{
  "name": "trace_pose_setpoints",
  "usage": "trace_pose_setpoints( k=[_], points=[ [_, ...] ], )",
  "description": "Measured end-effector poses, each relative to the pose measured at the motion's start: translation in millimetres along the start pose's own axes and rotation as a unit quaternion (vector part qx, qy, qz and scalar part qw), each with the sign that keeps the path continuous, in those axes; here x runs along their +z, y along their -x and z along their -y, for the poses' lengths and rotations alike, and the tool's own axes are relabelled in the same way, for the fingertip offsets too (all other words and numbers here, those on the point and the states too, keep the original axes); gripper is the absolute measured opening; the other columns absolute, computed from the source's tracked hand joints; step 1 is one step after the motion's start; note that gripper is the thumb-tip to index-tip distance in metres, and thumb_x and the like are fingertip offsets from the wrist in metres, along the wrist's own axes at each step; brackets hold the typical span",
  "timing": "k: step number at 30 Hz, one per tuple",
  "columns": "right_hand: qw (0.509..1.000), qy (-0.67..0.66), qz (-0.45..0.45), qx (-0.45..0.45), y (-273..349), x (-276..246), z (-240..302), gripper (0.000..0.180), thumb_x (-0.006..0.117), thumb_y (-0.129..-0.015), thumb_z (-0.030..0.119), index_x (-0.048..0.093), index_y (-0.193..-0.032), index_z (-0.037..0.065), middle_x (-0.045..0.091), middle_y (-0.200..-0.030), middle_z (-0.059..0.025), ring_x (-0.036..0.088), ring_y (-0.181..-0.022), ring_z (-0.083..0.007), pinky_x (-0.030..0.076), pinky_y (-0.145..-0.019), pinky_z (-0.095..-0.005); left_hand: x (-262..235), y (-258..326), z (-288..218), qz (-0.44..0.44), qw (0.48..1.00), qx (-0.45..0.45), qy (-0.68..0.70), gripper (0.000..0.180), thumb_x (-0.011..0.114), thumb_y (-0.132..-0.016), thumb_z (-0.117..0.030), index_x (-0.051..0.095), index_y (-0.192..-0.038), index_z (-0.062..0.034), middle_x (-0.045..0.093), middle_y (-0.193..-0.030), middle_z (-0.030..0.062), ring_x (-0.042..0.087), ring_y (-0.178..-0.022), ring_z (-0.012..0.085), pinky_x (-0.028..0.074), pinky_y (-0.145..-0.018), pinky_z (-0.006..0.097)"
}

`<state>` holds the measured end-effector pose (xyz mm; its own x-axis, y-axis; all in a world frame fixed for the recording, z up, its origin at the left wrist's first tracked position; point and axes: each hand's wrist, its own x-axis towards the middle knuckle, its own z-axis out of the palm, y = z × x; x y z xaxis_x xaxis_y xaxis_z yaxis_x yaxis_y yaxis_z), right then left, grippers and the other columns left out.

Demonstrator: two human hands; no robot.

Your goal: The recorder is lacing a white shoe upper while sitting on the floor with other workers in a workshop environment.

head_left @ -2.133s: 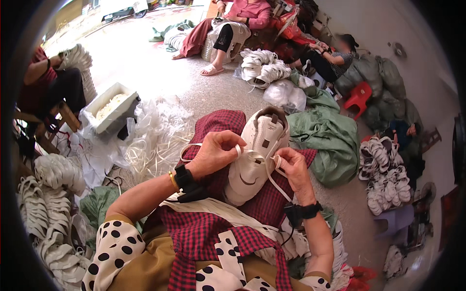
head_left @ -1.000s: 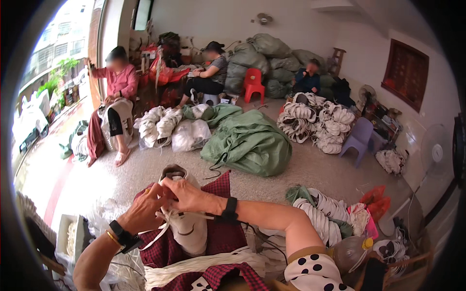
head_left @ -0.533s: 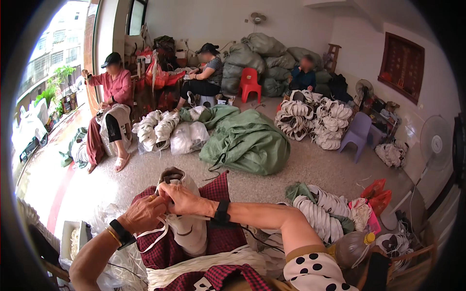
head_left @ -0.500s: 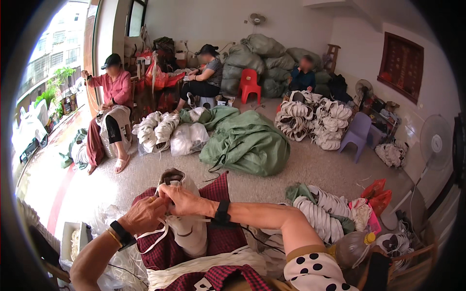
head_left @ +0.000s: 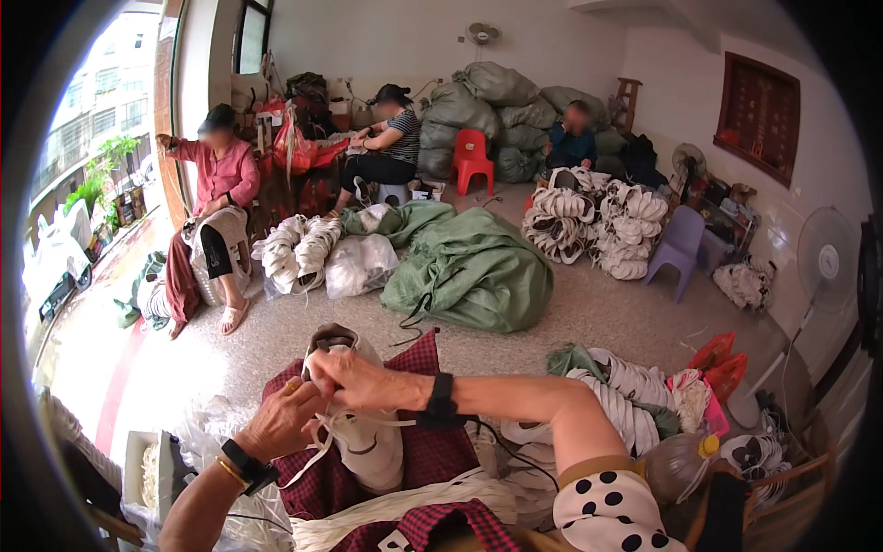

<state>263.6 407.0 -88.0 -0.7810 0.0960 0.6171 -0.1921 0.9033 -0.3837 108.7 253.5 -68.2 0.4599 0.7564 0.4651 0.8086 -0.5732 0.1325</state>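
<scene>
A white shoe (head_left: pixel 375 455) lies on a dark red checked cloth (head_left: pixel 418 442) across my lap, its brown-lined opening pointing away from me. My right hand (head_left: pixel 363 379) is closed over the shoe's upper part, with its fingers bent in a pinch. Close beside it on the left, my left hand (head_left: pixel 287 416) has its fingers pressed together on a white shoelace (head_left: pixel 324 442). Loose lace hangs below the fingers and runs right under my right wrist. What exactly the right fingertips pinch is hidden. A bundle of white laces (head_left: pixel 405 508) lies across my lap, nearest me.
A big green sack (head_left: pixel 474 276) lies on the floor ahead. Stacked white shoe parts (head_left: pixel 625 405), a plastic bottle (head_left: pixel 676 465) and a standing fan (head_left: pixel 826 258) are at right. Left of me stands a box (head_left: pixel 152 469). Three people sit farther back, near a red chair (head_left: pixel 470 158).
My view has shifted slightly. My left hand has moved a little right and up, close against the right hand, and the lace beneath now hangs in a different loop.
</scene>
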Motion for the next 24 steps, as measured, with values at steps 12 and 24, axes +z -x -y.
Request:
trace_pose_setpoints(
  k=[12, 24],
  points=[
    [0.994, 0.072, 0.021, 0.078, 5, -140, 26, 0.025, 0.068, -0.075, -0.001, 0.049, -0.091, 0.004, 0.066, -0.076, -0.0061, 0.062, -0.079, -0.0210, 0.048, -0.074, -0.0364, 10, -85, -38, -0.152, 0.953, -0.170, 0.198, 0.014, 0.062, -0.090, -0.010, 0.067, -0.094, 0.0024, 0.065, -0.081, 0.0110, 0.063, -0.076, 0.0226, 0.050, -0.066, 0.035],
    [0.987, 0.050, 0.116, -0.100, 11, -64, -6, 0.051, 0.076, -0.065, 0.016, 0.057, -0.109, 0.000, 0.060, -0.101, -0.0138, 0.050, -0.106, -0.0341, 0.046, -0.094, -0.0452, 38, -40, -29, -0.146, 0.933, -0.254, 0.209, 0.020, 0.052, -0.102, -0.016, 0.057, -0.092, 0.0005, 0.060, -0.068, 0.0054, 0.054, -0.056, 0.0102, 0.044, -0.051, 0.028]
  ],
)
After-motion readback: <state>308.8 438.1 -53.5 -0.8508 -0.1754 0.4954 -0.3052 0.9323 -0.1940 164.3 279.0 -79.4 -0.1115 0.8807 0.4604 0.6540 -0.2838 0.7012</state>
